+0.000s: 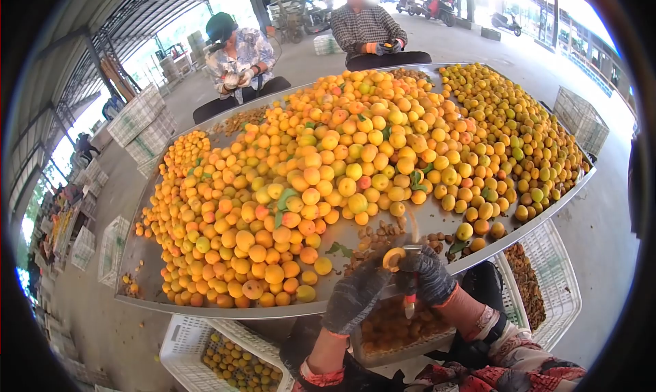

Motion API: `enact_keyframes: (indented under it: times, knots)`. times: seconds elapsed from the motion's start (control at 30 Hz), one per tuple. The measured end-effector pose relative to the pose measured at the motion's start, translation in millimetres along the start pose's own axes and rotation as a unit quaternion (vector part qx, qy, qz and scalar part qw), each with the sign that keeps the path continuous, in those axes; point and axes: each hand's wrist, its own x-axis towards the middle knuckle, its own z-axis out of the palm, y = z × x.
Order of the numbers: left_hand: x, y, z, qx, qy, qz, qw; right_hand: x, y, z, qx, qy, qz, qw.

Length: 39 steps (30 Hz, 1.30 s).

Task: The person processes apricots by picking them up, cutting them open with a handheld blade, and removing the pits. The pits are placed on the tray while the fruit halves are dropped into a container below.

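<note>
My left hand (354,295), in a dark grey knit glove, has its fingers closed on a cut apricot (393,259) whose orange inner flesh shows as a ring. My right hand (430,276), gloved alike, grips a small knife; its red and pale handle (410,304) sticks out below the fist, and a short metal part touches or nearly touches the fruit. Both hands meet just over the near edge of the metal table (321,255). Loose apricot stones (376,240) lie right beyond my fingers, and a big heap of whole apricots (328,166) rises behind them.
Below my hands sits a crate of halved apricots (403,330). White crates stand left (184,337) and right (557,282) of my lap. Across the table, two people (239,57) in gloves sit working. Stacked crates (140,122) stand at the left.
</note>
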Motion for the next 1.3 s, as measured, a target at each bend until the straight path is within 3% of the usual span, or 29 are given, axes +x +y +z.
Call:
enact_keyframes:
  times: [0.03,0.07,0.17,0.23,0.33,0.37,0.43,0.47,0.53,0.63,0.67,0.73,0.87,0.93,1.07,1.13,1.17,1.23,1.27,1.3]
  knots:
    - [-0.3,7.9,-0.3,-0.071,-0.004,-0.079,0.994,1.6,2.9,1.3,-0.007,0.009,0.001,1.0]
    - [1.5,7.7,1.6,-0.071,-0.002,-0.08,0.994,2.0,3.3,6.0,-0.006,0.008,0.003,1.0]
    - [7.7,-0.1,11.0,-0.059,0.074,-0.063,0.994,4.3,6.7,20.9,0.057,-0.002,-0.018,0.998]
    - [12.2,-6.3,13.9,-0.13,0.153,0.012,0.979,10.0,14.0,22.3,0.007,0.074,-0.062,0.995]
    - [13.7,-4.1,21.8,-0.214,0.211,0.033,0.953,13.6,16.0,17.8,-0.009,0.06,-0.078,0.995]
    - [13.9,-2.0,23.0,-0.213,0.211,0.034,0.953,13.7,14.9,20.4,-0.008,0.06,-0.079,0.995]
    - [14.5,2.9,25.3,-0.335,0.177,-0.003,0.925,12.4,11.9,27.1,-0.02,0.055,-0.095,0.994]
    - [15.9,1.4,25.7,-0.336,0.177,-0.003,0.925,12.0,12.6,26.1,-0.02,0.056,-0.095,0.994]
    - [18.9,-4.0,24.7,-0.155,0.204,0.062,0.965,13.2,16.3,23.1,-0.076,0.079,-0.07,0.992]
    - [18.1,-5.3,26.1,-0.129,0.231,0.075,0.961,14.6,18.7,10.4,-0.138,0.044,-0.052,0.988]
    - [18.9,-6.1,25.6,-0.129,0.231,0.075,0.961,14.2,17.5,13.5,-0.138,0.043,-0.052,0.988]
    - [21.2,-5.1,23.5,-0.271,0.241,0.018,0.932,11.6,10.3,27.4,0.015,0.054,-0.033,0.998]
    - [18.3,8.7,15.6,-0.32,0.249,-0.031,0.914,10.6,-3.8,40.0,0.021,0.1,-0.036,0.994]
    - [18.3,5.7,13.6,-0.377,0.231,-0.051,0.896,11.3,-11.0,35.5,-0.064,0.112,-0.064,0.99]
    - [17.0,6.9,12.3,-0.392,0.216,-0.071,0.891,27.8,-15.8,33.5,-0.043,0.134,-0.144,0.98]
    - [20.9,-6.2,17.9,-0.413,0.242,-0.034,0.877,40.5,-23.4,48.1,0.149,0.203,-0.245,0.936]
    - [21.3,-11.2,20.1,-0.416,0.242,-0.043,0.875,40.2,-27.5,49.2,0.146,0.212,-0.239,0.936]
    - [24.2,-17.1,20.4,-0.524,0.245,-0.048,0.814,36.5,-33.2,49.3,0.062,0.117,-0.297,0.946]
    - [27.0,-15.6,20.3,-0.527,0.243,-0.057,0.813,39.3,-36.6,51.7,0.06,0.126,-0.293,0.946]
    - [27.6,-13.3,21.2,-0.465,0.259,-0.034,0.846,41.7,-38.3,54.6,0.06,0.128,-0.305,0.942]
